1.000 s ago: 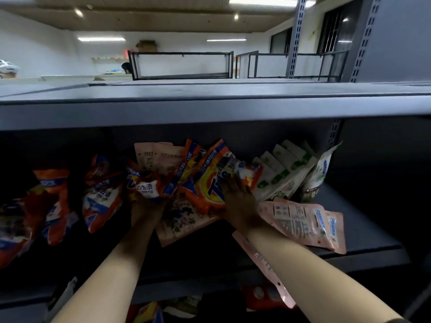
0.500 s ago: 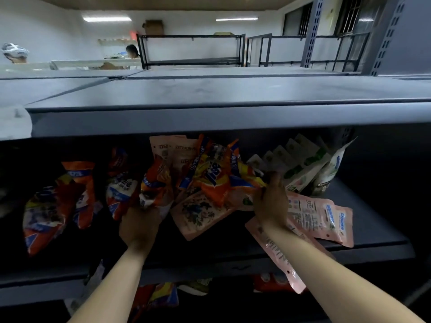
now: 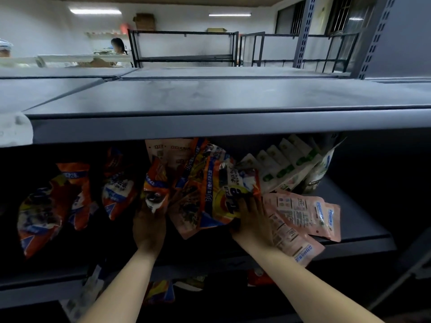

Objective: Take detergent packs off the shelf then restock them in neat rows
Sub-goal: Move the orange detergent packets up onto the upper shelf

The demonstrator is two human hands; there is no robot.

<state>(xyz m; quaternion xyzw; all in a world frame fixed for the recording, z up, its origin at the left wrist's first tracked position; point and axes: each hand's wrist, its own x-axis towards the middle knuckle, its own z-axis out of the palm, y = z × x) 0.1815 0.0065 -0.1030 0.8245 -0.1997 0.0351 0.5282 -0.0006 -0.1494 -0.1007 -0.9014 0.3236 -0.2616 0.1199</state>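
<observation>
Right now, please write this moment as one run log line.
left hand grips orange pack | right hand grips big orange pack | pink packs lie flat on shelf

Grey metal shelf (image 3: 363,231): orange detergent packs (image 3: 224,194), pink pouches (image 3: 305,213), white-green pouches (image 3: 282,166) lying on it.

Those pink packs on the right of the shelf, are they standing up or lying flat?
Lying flat. The pink packs lie overlapped on the shelf, one corner hanging past its front edge, beside the right hand.
</observation>
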